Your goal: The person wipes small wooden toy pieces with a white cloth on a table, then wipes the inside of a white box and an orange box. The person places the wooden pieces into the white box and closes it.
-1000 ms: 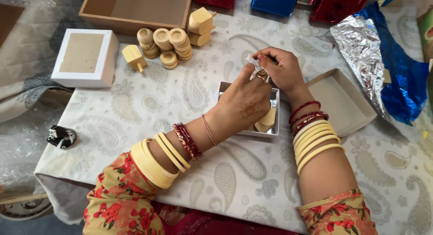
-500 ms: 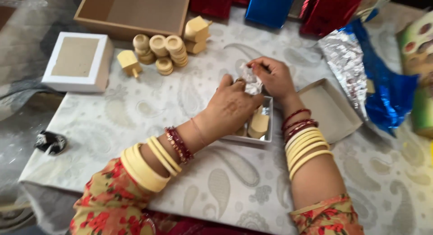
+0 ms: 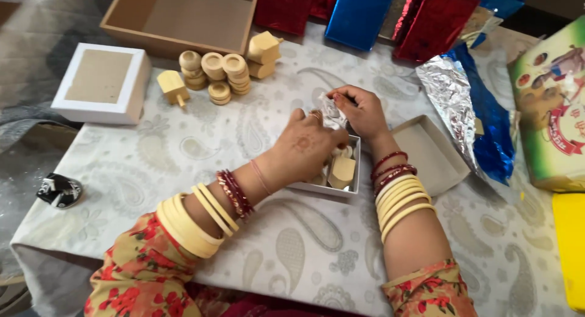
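The table (image 3: 183, 165) fills almost everything before me, under a pale cloth with a grey paisley print; grey flooring shows past its edge at nine o'clock. At twelve o'clock a big open cardboard box (image 3: 183, 15) sits at the far edge, and from there to one o'clock lie red and blue foil-wrapped boxes (image 3: 359, 15). At three o'clock a printed green carton (image 3: 551, 116) stands with a crumpled sheet of silver and blue foil (image 3: 463, 104) beside it. At ten o'clock is a white box (image 3: 100, 82) with a brown top, and near eleven o'clock stacks of pale wooden rings and blocks (image 3: 222, 70). A small black object (image 3: 58, 190) lies at nine o'clock by the table's edge.

At the centre is the small open white box (image 3: 341, 171) with pale wooden pieces inside, its beige lid (image 3: 429, 152) lying just beside it toward three o'clock. My left hand (image 3: 304, 146) rests over the box's near side, and my right hand (image 3: 359, 110) hovers at its far side. Both hands pinch a small clear plastic wrapper (image 3: 332, 113) between fingertips, right above the box.

Compared with half a second ago, my view has dropped nearer and swung toward three o'clock, so the green carton now shows more fully, while my hands keep the wrapper over the box as before.
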